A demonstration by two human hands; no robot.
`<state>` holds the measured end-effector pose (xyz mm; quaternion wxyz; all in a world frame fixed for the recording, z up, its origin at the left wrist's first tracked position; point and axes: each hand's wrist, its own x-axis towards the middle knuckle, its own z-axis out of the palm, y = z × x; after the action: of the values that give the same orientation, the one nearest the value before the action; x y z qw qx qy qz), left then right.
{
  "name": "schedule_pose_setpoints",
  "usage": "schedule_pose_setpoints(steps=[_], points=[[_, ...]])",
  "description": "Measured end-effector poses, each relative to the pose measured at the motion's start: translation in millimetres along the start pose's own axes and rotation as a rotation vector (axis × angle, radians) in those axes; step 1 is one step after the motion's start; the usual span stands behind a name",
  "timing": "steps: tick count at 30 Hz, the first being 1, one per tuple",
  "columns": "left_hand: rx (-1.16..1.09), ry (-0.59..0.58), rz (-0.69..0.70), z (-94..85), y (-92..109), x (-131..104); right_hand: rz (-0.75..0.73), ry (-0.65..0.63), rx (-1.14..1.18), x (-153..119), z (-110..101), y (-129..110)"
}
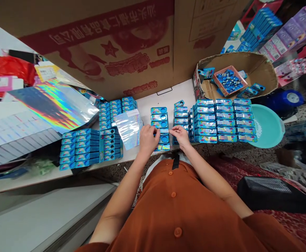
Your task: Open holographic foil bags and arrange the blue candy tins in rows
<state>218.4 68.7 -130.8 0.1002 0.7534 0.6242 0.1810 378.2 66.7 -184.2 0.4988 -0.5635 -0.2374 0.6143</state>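
Note:
A column of small blue boxes (159,110) with round holes lies on the white table in front of me. Across one box stretches a narrow shiny sticker (164,131). My left hand (149,139) is closed at its left end, fingers curled and pressed together. At the other end my right hand (181,136) pinches with thumb and forefinger; the exact contact is too small to see. Beside my left hand lies a shiny holographic sticker sheet (129,127), partly over more blue boxes (109,115). Another column of blue boxes (181,114) sits behind my right hand.
Stacked blue boxes (223,119) stand at right, beside a turquoise basin (270,126). A cut-down carton (260,70) holds a pink tray (243,82) of small blue parts. A large cardboard box (142,45) walls off the back. More boxes (82,147) and a holographic sheet stack (55,105) lie left.

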Motion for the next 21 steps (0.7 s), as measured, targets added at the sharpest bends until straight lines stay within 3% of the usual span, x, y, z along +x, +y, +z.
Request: schedule_pose_setpoints(steps=[6, 11, 16, 21], points=[[0.064, -0.038, -0.052, 0.6, 1, 2, -0.060, -0.019, -0.031, -1, 3, -1], [0.014, 0.019, -0.192, 0.8, -10, -1, -0.078, 0.012, -0.039, -3, 4, -1], [-0.288, -0.030, -0.385, 7.7, -18, -5, -0.057, 0.041, -0.064, -5, 3, 6], [-0.661, -0.054, -0.555, 22.7, -12, -8, 0.020, 0.015, -0.122, -6, -2, 13]])
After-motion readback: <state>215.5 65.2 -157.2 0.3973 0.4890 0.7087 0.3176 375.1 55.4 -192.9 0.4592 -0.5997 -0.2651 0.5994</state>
